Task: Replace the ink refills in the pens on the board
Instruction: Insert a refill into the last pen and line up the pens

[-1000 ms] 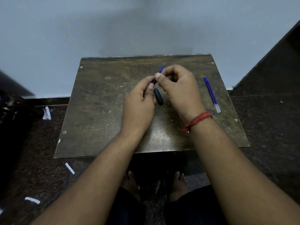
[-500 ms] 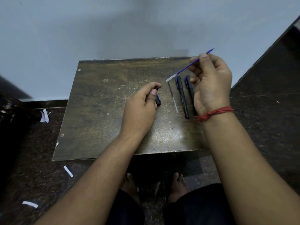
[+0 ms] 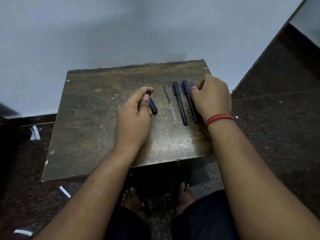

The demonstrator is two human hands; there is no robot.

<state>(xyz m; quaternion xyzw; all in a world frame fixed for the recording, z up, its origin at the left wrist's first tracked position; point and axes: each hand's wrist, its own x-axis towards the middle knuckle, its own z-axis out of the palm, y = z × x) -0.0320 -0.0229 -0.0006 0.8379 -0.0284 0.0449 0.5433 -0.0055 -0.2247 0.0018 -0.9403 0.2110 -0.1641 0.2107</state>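
On the worn brown board [image 3: 97,129] my left hand [image 3: 136,115] grips a black pen barrel [image 3: 148,93], and a black-and-blue cap [image 3: 153,106] lies just right of its thumb. My right hand [image 3: 212,96] is down at the board's right side, pinching a blue refill [image 3: 191,83] whose tip pokes out past the fingers. Two capped black pens with blue clips [image 3: 180,103] [image 3: 189,99] lie side by side left of that hand. A thin grey refill [image 3: 169,102] lies between the pens and the cap.
The board sits on a dark speckled floor [image 3: 277,135] against a pale wall [image 3: 121,32]. White paper scraps [image 3: 35,133] [image 3: 65,191] lie on the floor at left. My bare feet [image 3: 133,198] are below the board's front edge. A dark slanted panel [image 3: 284,66] rises at right.
My right hand pulled the blue refill out of the pen, swung right and came down to the board beside the two capped pens. My left hand stayed put with the barrel.
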